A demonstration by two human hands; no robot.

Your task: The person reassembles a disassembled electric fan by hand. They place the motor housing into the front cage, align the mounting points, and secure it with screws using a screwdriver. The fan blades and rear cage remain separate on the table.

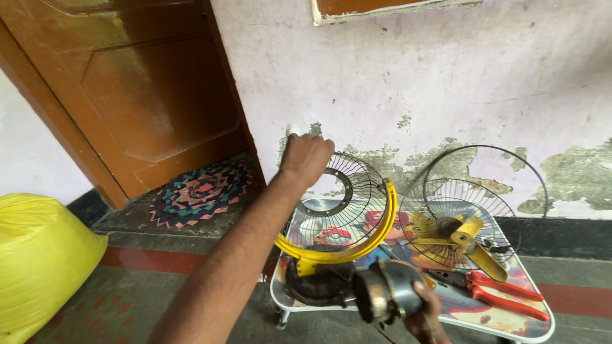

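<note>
Our left hand (306, 156) is closed over the top rim of the rear wire guard (341, 200), which stands upright over the left half of the small printed desk (510, 318). A white-tipped thing shows above the knuckles; we cannot tell what it is. Our right hand (424, 312), at the near edge, has its fingers wrapped under the fan motor (386, 292), though most of the palm is hidden.

As we judge it, the motor looks heavy for so partial a hold and hangs past the near edge, so a slip would send it to the floor. The guard with its yellow ring (376, 239) pivots on that same assembly; a tug at the top could tip the whole thing or shift the light desk.

The second guard with the yellow blade (475, 245) leans at the far right, and the red-handled pliers (503, 293) lie near the right edge.

The one container we see is the yellow sack (38, 255) on the floor, well apart to the left; it bulges full, but its contents are hidden.
</note>
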